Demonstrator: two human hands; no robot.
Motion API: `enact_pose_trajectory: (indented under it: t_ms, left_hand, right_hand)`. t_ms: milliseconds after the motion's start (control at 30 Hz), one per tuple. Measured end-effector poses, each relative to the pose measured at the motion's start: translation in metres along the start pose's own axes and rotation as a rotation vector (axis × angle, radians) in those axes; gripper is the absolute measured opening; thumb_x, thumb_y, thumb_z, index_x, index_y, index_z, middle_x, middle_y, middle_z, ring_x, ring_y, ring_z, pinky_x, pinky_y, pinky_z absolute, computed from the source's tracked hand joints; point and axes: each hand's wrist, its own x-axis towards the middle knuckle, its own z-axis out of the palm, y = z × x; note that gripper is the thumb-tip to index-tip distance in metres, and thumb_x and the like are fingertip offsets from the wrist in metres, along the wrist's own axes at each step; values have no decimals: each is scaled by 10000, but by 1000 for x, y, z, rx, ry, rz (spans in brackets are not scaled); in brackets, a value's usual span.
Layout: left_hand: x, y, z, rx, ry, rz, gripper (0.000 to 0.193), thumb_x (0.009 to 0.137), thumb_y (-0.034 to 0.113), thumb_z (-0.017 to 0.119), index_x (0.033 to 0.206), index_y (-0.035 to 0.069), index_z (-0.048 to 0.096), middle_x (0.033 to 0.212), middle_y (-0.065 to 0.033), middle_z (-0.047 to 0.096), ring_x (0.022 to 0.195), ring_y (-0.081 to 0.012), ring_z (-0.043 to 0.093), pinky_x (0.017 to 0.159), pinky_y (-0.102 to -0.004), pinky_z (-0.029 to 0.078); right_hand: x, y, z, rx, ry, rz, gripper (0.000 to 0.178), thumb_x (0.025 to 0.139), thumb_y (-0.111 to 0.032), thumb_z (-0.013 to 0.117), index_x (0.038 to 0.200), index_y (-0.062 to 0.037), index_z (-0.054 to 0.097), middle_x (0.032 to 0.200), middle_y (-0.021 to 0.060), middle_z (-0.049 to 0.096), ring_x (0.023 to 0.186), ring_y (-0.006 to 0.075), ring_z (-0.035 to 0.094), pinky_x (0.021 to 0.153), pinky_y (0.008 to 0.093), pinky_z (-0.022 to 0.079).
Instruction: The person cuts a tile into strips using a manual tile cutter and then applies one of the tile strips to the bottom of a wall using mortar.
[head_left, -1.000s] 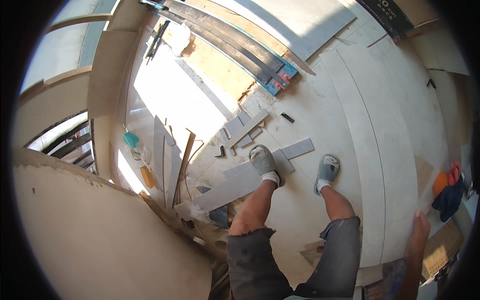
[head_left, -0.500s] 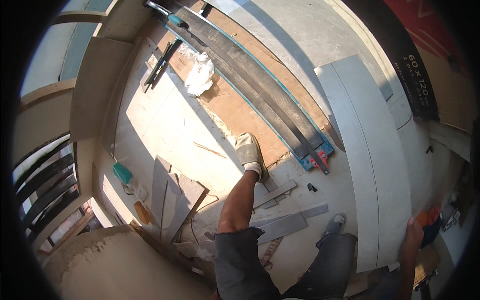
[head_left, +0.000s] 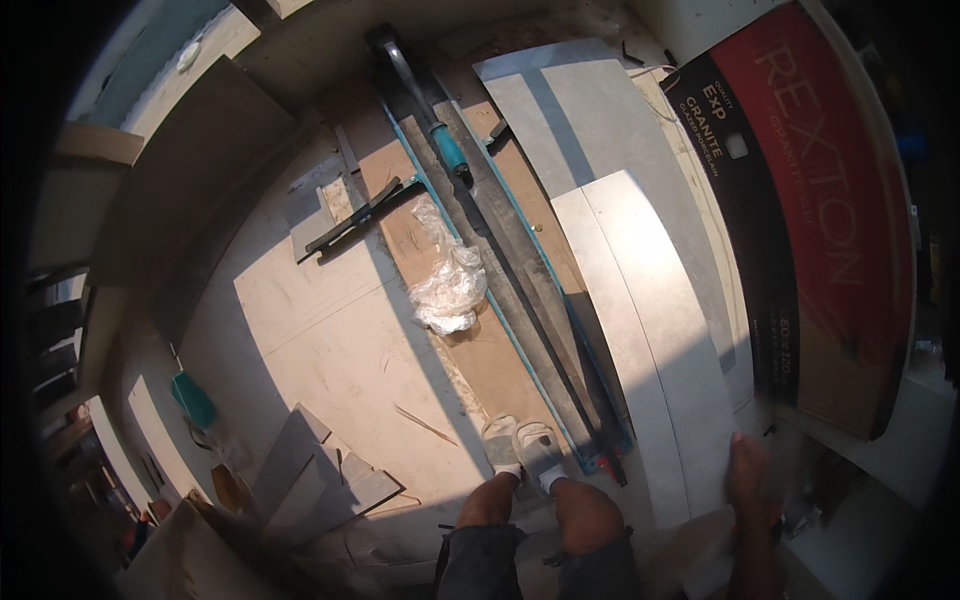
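A long grey-white porcelain tile (head_left: 640, 300) extends forward at my right side, with a thin dark line along its length. My right hand (head_left: 748, 475), blurred, closes on its near right edge; the fingers are partly hidden. Out of view is my left hand. Left of this tile lies a long manual tile cutter (head_left: 500, 240) with blue rails. Its lever with a teal grip (head_left: 448, 150) is at the far end, and red parts show at its near end. My shoes (head_left: 520, 442) stand together beside the cutter's near end.
Another large grey tile (head_left: 560, 110) lies behind the long one. A red and black tile carton (head_left: 815, 210) stands at right. Crumpled clear plastic (head_left: 450, 290) rests on brown board (head_left: 400, 220) beside the cutter. Cut tile pieces (head_left: 320, 480) lie at lower left, near a teal object (head_left: 192, 400).
I have stepped forward, and both feet are now together by the cutter. The long tile has moved forward alongside the cutter, with my right hand at its edge.
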Motion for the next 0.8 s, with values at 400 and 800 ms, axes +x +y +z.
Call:
enact_pose_trajectory:
  t_ms: [400, 800]
  left_hand:
    - [44, 373, -258, -559, 269, 390, 407, 934, 185, 622, 1237, -71, 527, 902, -57, 598, 822, -117, 551, 765, -255, 465]
    - [222, 675, -145, -860, -292, 624, 360, 964, 214, 594, 1250, -1, 557, 1060, -59, 655, 946, -134, 602, 799, -268, 478]
  right_hand:
    - [172, -120, 114, 119, -37, -110, 377, 957, -151, 543, 643, -22, 378, 613, 13, 345, 605, 107, 320, 540, 318, 290]
    - [311, -160, 299, 169, 63, -121, 414, 969, -240, 563, 635, -50, 409, 645, -41, 380, 628, 83, 334, 552, 292, 290]
